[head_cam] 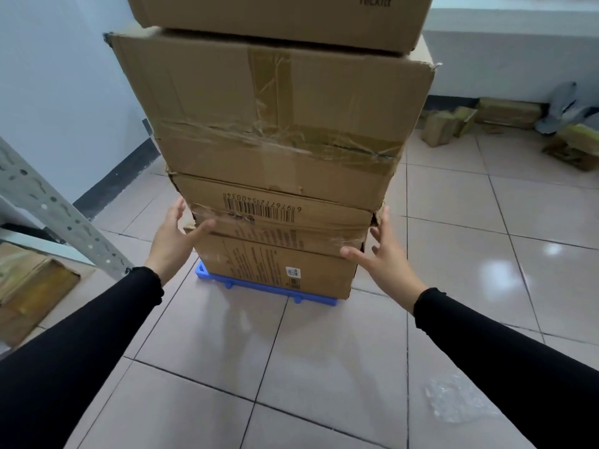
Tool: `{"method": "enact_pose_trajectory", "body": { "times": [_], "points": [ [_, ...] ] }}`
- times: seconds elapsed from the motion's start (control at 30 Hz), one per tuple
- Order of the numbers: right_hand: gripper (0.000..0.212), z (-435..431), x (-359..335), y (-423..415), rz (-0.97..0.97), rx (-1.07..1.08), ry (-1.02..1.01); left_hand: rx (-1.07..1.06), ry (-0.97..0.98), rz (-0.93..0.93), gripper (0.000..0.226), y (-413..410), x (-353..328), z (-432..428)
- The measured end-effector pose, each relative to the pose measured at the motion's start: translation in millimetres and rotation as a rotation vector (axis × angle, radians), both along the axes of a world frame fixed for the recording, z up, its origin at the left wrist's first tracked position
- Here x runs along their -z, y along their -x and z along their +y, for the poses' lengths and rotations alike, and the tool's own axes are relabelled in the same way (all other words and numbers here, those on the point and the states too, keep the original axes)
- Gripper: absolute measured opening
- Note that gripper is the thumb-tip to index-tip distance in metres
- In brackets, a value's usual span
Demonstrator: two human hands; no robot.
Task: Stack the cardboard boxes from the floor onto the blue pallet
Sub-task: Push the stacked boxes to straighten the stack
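Note:
A tall stack of several cardboard boxes stands on the blue pallet [259, 288]. The bottom box [275, 267] carries small print and a label. Above it lies a flat box with a barcode [278, 222], then a large taped box [275, 118], then a box printed "reckitt" [278, 14] cut off by the frame's top. My left hand [175, 236] is open at the left corner of the barcode box, thumb touching its front. My right hand [382, 254] is open at the stack's right corner, fingers spread beside the barcode box. Neither hand holds anything.
A grey perforated metal rack post [58, 209] slants at the left, with a wrapped carton [29, 286] under it. Several small wrapped boxes [453, 123] and grey bags [564, 105] lie along the far right wall. Crumpled clear plastic [453, 400] lies on the tiled floor [291, 367].

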State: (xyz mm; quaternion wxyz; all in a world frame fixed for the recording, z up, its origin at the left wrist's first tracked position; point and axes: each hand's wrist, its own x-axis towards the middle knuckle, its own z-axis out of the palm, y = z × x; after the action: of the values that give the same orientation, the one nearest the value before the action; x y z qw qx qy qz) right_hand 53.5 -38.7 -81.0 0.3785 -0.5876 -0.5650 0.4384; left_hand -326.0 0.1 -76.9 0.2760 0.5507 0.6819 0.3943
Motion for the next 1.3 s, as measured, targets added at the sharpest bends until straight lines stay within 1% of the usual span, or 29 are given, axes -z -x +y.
{"method": "enact_pose_trajectory", "body": {
  "times": [0.03, 0.07, 0.1, 0.13, 0.17, 0.27, 0.37, 0.53, 0.77, 0.93, 1.07, 1.13, 1.2, 1.3],
  "points": [
    [0.116, 0.5, 5.5, 2.4, -0.032, -0.016, 0.026, 0.028, 0.032, 0.011, 0.064, -3.1, 3.9, -1.0],
    [0.102, 0.6, 8.6, 5.3, -0.041, -0.024, 0.035, 0.048, 0.057, 0.003, 0.052, -5.2, 7.3, -0.5],
    [0.087, 1.6, 11.3, 8.2, -0.028, -0.022, 0.034, 0.056, 0.071, 0.008, 0.043, -6.1, 10.7, 1.5],
    [0.077, 2.8, 13.8, 10.5, -0.007, -0.013, 0.032, 0.053, 0.075, 0.008, 0.04, -7.1, 12.1, 3.3],
    [0.072, 4.8, 17.1, 12.4, 0.017, 0.0, 0.024, 0.045, 0.075, 0.007, 0.04, -7.4, 13.4, 5.3],
    [0.072, 9.3, 26.9, 17.7, 0.055, 0.043, 0.013, 0.026, 0.064, -0.012, 0.048, -6.8, 17.8, 9.8],
    [0.066, 11.6, 31.1, 22.4, 0.057, 0.075, 0.004, 0.007, 0.042, -0.028, 0.053, -3.8, 24.4, 13.9],
    [0.067, 13.4, 30.5, 26.0, 0.018, 0.093, -0.011, -0.002, 0.04, -0.057, 0.051, -4.7, 26.5, 16.6],
    [0.059, 13.0, 30.6, 25.4, -0.019, 0.099, -0.016, -0.007, 0.035, -0.053, 0.051, -4.2, 30.9, 17.4],
    [0.061, 13.4, 29.5, 23.9, -0.041, 0.092, 0.007, 0.0, 0.047, -0.046, 0.048, -6.1, 30.0, 16.2],
    [0.056, 13.6, 25.2, 21.4, -0.1, 0.079, 0.026, -0.006, 0.026, -0.009, 0.042, -10.0, 27.8, 10.9],
    [0.056, 14.1, 23.2, 17.8, -0.133, 0.069, 0.031, -0.013, 0.005, 0.041, 0.041, -12.1, 26.1, 6.6],
    [0.061, 14.0, 19.8, 13.8, -0.181, 0.047, 0.036, -0.014, 0.001, 0.108, 0.046, -15.1, 24.6, 0.9],
    [0.064, 16.0, 16.4, 6.5, -0.321, 0.006, 0.045, 0.047, -0.006, 0.165, 0.061, -18.1, 21.8, -10.3]
  ]
}}
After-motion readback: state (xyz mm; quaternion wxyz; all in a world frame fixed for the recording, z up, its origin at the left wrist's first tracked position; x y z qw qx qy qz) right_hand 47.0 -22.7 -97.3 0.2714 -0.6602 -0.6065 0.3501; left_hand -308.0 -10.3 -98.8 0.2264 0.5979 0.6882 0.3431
